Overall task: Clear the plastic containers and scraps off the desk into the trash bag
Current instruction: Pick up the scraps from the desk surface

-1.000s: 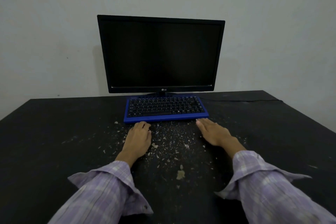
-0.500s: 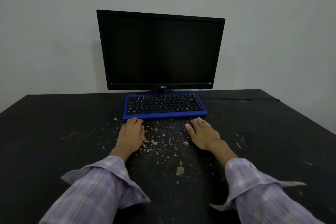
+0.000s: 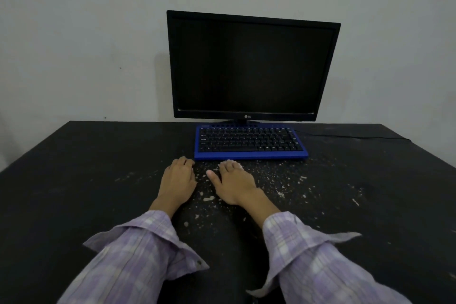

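Fingers [image 3: 183,163] of two hands, curled loosely, rested palm-down among countless pale scraps [image 3: 281,194] on one black bench [image 3: 98,180].

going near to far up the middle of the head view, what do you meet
sleeves → left hand and right hand, level with each other among the scraps → keyboard → monitor → wall

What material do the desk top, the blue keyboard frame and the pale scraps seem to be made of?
Desk top: a matte black, slightly grainy surface, maybe painted board or laminate. Keyboard frame: probably plastic, smooth with an even blue colour. Scraps: thin pale flakes and crumbs, perhaps paper or chipped paint; too small to tell.
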The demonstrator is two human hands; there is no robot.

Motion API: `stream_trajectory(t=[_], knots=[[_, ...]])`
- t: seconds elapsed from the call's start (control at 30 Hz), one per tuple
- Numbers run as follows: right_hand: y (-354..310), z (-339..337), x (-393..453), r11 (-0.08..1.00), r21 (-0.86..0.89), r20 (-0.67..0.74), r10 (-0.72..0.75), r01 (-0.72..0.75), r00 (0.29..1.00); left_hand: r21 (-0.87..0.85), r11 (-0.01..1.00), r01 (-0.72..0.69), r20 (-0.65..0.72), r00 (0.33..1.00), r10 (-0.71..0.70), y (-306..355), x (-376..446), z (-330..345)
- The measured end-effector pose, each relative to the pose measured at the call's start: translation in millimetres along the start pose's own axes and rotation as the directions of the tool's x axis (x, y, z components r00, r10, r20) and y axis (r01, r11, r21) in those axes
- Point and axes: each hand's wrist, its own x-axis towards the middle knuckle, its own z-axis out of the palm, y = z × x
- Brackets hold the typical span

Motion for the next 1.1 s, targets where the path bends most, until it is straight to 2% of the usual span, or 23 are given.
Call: stream_trajectory(t=[0.23, 0.37, 0.47, 0.73, 0.8, 0.97, 1.1], knots=[[-43.4, 5.7, 21.6, 0.985, 0.08, 0.026, -0.156, 0.154, 0.987, -0.063, 0.998, 0.004, -0.043, 0.999, -0.006, -2.4, -3.0, -4.8], [-36.2, 0.2, 12.5, 0.98, 0.082, 0.041, -0.188, 0.184, 0.981, -0.015, 1.0, -0.016, -0.04, 0.999, 0.016, -2.7, -6.0, -6.0], [-12.8, -5.0, -2.3, 0.984, 0.089, 0.021, -0.155, 0.153, 0.988, -0.009, 0.999, -0.033, -0.027, 0.999, 0.032, 0.8, -10.9, -7.1], [57.7, -6.2, -53.0, 0.992, 0.107, -0.013, 0.069, -0.067, 0.998, -0.042, 0.996, -0.078, 0.051, 0.995, 0.08, 23.0, -41.6, -14.0], [60.9, -4.9, -68.9, 0.99, 0.11, -0.015, 0.086, -0.084, 0.996, -0.066, 0.995, -0.073, 0.058, 0.995, 0.077, 30.3, -52.4, -16.0], [29.0, 5.9, -107.9, 0.998, 0.052, -0.049, -0.031, 0.034, 0.998, -0.1, 0.992, -0.081, 0.038, 0.996, 0.085, 39.0, -80.2, -22.2], [-5.4, 20.1, -134.7, 0.987, 0.032, -0.049, -0.154, 0.156, 0.987, -0.038, 0.992, -0.124, 0.007, 0.992, 0.124, 33.7, -99.4, -23.0]])
